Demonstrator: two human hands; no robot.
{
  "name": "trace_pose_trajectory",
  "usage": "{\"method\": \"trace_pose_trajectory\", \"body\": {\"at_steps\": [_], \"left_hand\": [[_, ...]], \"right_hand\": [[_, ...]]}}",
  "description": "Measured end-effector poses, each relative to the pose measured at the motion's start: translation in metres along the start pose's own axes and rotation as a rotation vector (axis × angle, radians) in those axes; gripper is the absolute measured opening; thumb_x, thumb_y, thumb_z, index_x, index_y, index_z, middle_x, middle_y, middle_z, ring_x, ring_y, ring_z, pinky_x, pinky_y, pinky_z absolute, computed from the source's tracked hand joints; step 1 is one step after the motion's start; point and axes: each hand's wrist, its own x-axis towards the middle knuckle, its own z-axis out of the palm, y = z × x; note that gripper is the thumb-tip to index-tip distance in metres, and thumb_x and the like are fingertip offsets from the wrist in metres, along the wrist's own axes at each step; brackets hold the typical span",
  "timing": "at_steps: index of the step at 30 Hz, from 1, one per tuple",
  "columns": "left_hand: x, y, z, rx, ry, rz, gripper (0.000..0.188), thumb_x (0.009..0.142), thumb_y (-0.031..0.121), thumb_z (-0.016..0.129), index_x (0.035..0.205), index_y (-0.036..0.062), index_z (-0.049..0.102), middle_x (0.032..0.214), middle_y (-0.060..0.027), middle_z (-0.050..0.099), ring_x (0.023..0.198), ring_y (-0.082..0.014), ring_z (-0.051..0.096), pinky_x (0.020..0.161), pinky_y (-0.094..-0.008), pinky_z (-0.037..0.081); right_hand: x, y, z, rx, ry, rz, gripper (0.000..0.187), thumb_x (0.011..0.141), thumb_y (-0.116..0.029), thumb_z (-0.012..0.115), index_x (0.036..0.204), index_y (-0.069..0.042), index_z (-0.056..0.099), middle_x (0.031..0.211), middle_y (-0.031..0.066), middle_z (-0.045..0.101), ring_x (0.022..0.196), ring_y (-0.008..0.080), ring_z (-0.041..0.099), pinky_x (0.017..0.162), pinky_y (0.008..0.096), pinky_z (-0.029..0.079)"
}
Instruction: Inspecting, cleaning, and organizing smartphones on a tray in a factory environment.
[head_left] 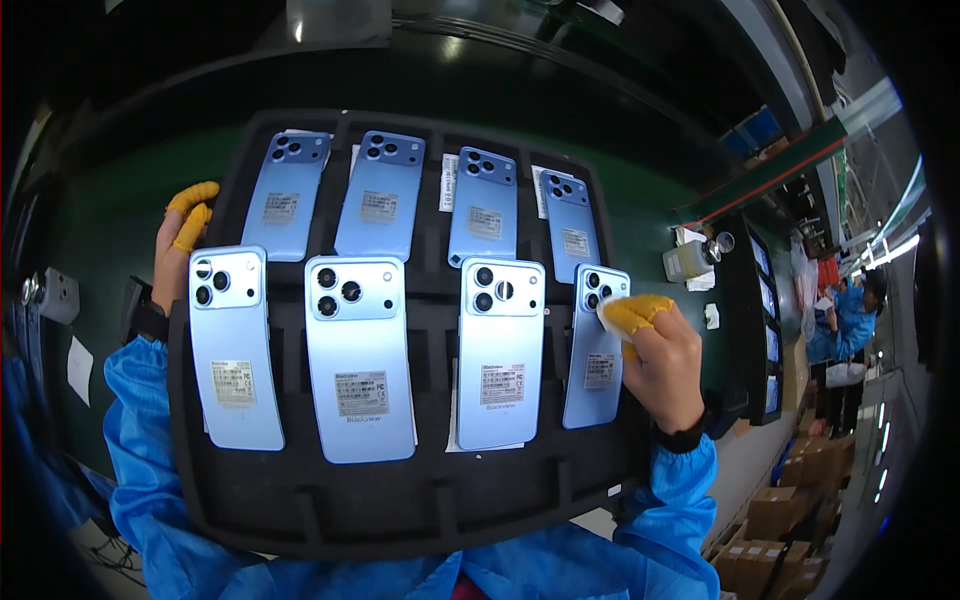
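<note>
A black foam tray point(340, 520) lies before me, holding two rows of light blue phones, backs and camera bumps facing up. At its left edge, my left hand point(175, 240) curls its yellow-cotted fingers against the side; part of the hand is hidden by the tray. My right hand point(660, 365), also in yellow finger cots, is closed in a pinch on a small white wipe point(606, 314). That wipe touches the near-row rightmost phone point(590, 390) just below its camera lenses. Beside it in the near row is another phone point(500, 350) with a grey label.
The tray rests over a green work surface point(130, 195). To the right stand a small bottle with a metal top point(690, 260) and a dark rack of screens point(765, 310). Farther right are cardboard boxes point(780, 510) and a person in blue point(850, 320).
</note>
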Motion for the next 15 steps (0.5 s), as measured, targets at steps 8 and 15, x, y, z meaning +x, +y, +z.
{"method": "trace_pose_trajectory", "body": {"at_steps": [8, 15], "left_hand": [[0.004, -0.001, -0.006, 0.083, -0.083, 0.039, 0.028, 0.097, 0.016, 0.046, 0.120, 0.0037, 0.055, 0.109, -0.0078, 0.059, 0.095, -0.0134, 0.061, 0.082, -0.0225, 0.051], [-0.003, 0.003, 0.008, 0.047, 0.007, 0.004, 0.027, 0.096, 0.014, 0.045, 0.119, 0.0038, 0.056, 0.110, -0.0080, 0.059, 0.091, -0.0137, 0.060, 0.078, -0.0197, 0.049]], "right_hand": [[0.065, -0.039, 0.004, 0.246, 0.019, -0.293, 0.021, 0.059, 0.004, 0.065, 0.080, -0.001, 0.065, 0.083, 0.0110, 0.062, 0.072, 0.0257, 0.060, 0.063, 0.0346, 0.052], [0.076, -0.052, 0.034, 0.162, 0.028, -0.390, 0.020, 0.064, -0.001, 0.066, 0.084, 0.001, 0.067, 0.090, 0.0117, 0.064, 0.079, 0.0246, 0.061, 0.067, 0.0321, 0.053]]}}
